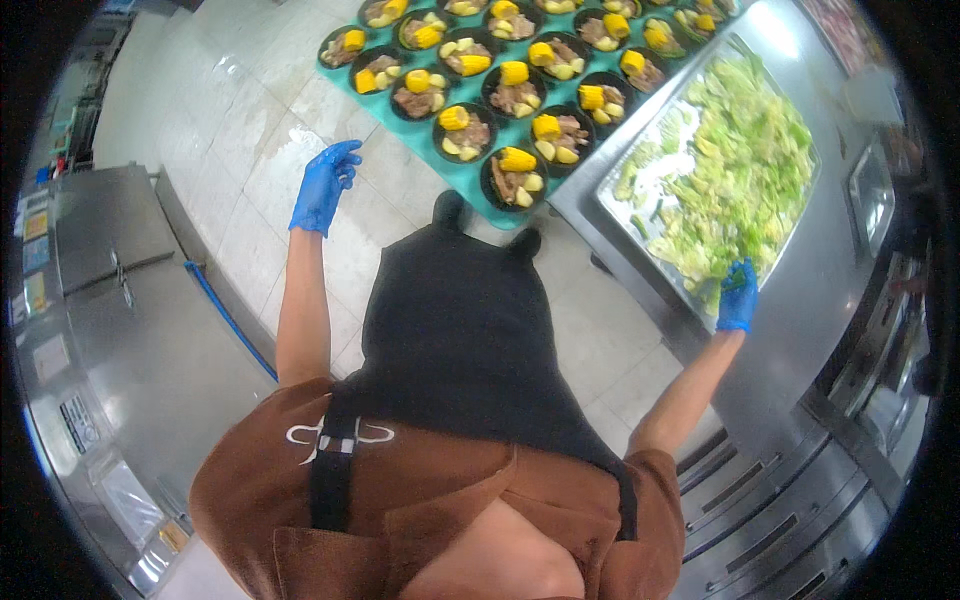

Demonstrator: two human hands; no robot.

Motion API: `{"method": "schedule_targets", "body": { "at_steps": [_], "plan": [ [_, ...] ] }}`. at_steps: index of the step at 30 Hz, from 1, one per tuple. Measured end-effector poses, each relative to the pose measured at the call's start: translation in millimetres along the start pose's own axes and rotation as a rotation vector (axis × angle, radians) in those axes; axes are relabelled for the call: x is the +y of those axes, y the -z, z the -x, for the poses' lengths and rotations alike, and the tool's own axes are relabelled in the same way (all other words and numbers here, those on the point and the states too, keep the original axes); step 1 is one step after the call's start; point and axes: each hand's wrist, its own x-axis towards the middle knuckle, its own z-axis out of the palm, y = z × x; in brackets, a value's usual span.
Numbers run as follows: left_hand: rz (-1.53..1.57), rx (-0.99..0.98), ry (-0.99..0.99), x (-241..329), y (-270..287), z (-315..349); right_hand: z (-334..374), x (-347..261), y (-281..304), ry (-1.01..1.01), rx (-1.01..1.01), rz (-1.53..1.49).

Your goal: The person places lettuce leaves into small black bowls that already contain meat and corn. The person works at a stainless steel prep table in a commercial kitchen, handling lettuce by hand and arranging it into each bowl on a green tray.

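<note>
- Right hand (738,297): gloved, fingers curled, touching chopped greens (755,150) by tray's near corner; can't tell if gripping.
- Greens: in tray (668,172) on steel table (795,320), mostly beyond right hand, toward far edge.
- Left hand (328,185): fingers half-bent, loosely open, off left edge of green table (418,135) holding filled bowls (488,182).

Chopped green leaves (750,150), pale to bright! | heaped loose and uneven in a shallow metal tray (674,165) | right-side tabletop (795,320), piled thick right, thinning out left
</note>
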Motion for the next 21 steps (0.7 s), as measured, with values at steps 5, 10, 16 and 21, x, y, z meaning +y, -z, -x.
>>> {"method": "schedule_targets", "body": {
  "at_steps": [5, 10, 16, 21],
  "plan": [
    [-0.042, 0.178, 0.160, -57.7, 82.9, 4.4, -4.0, -20.9, -25.7, -0.038, 0.194, 0.494],
    [-0.153, 0.268, 0.402, -142.1, 171.7, 12.9, 40.3, -29.7, -164.7, 0.070, 0.100, 0.582],
    [-0.216, 0.187, 0.673, -223.8, 251.8, 9.6, 78.7, 60.4, -360.3, -0.064, -0.191, 0.704],
    [-0.212, 0.164, 0.761, -233.6, 300.3, -9.2, 90.2, 166.6, -476.3, -0.167, -0.206, 0.640]
  ]
}}
